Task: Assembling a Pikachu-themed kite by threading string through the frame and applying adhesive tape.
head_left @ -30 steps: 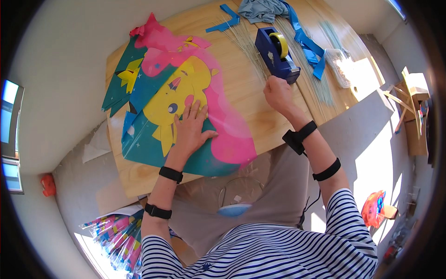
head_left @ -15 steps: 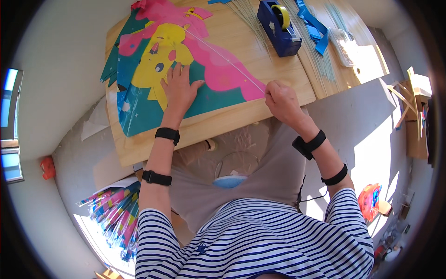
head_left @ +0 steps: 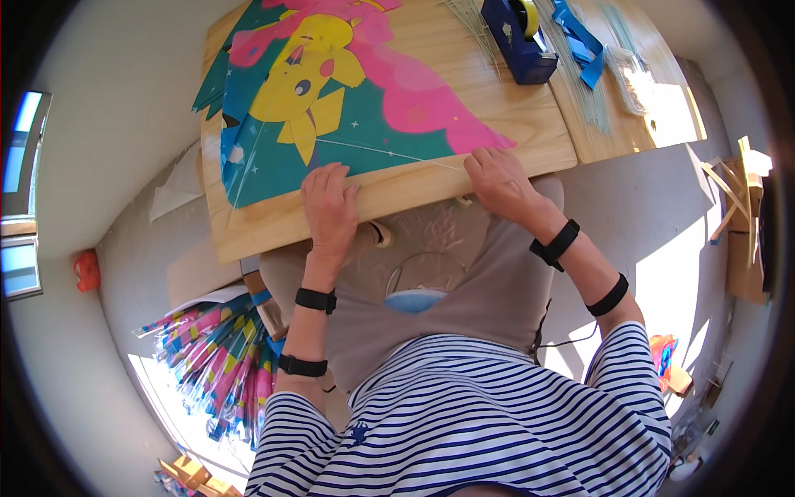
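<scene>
A thin sheet [head_left: 364,99], shaped like a kite sail and printed with a yellow cartoon figure on teal and pink, lies across the table. A slim white rod [head_left: 389,152] slants over its lower part. The rod's right end runs into my right hand [head_left: 501,180], whose fingers are closed on it at the sheet's near edge. My left hand [head_left: 330,205] rests by the near edge of the sheet, below the yellow figure's pointed ear. Its fingers lie forward with the thumb apart, and nothing shows in them.
A blue tape dispenser [head_left: 520,45] stands at the back right, near bundled thin rods [head_left: 584,99], blue strips [head_left: 586,50] and a clear box [head_left: 631,81] of small parts. On the wooden table [head_left: 538,124] a panel seam runs at right. Bagged colourful rolls [head_left: 215,364] fan out at lower left.
My left hand has drawn back from the yellow figure to the sheet's near edge. The rod has swung from along the pink border to across the lower teal part, still in my right hand.
</scene>
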Action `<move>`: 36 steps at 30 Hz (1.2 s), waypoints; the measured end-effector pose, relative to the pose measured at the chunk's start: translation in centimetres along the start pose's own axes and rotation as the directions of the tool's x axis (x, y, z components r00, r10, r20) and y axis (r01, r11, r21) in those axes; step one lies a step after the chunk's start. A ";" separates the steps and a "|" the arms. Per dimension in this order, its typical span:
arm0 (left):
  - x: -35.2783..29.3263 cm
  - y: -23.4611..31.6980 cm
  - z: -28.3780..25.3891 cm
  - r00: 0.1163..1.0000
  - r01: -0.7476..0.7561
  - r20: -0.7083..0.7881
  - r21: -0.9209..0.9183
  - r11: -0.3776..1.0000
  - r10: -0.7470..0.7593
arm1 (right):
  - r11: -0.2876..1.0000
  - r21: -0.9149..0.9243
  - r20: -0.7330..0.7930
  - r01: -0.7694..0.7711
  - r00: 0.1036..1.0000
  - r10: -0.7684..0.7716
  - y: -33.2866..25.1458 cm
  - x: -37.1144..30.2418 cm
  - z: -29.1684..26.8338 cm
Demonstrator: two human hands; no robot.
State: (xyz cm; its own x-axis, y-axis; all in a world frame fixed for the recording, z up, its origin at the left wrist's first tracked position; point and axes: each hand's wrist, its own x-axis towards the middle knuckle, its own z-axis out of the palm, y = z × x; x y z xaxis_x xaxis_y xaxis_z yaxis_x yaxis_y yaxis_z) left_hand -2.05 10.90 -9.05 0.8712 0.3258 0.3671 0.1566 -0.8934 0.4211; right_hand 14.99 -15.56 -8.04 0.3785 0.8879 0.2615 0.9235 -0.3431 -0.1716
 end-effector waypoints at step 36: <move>4.5 1.8 4.6 0.991 -0.130 -0.008 0.020 0.991 0.130 | 0.987 0.012 -0.230 -0.161 0.960 0.159 -5.9 0.3 2.5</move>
State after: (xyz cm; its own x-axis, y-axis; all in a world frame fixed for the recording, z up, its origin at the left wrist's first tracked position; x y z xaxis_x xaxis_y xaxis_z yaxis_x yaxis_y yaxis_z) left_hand 4.25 9.34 -10.43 0.8805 0.2093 0.4253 0.0516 -0.9342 0.3529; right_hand 9.47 -12.49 -9.34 0.5249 0.7274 0.4421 0.8498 -0.4777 -0.2228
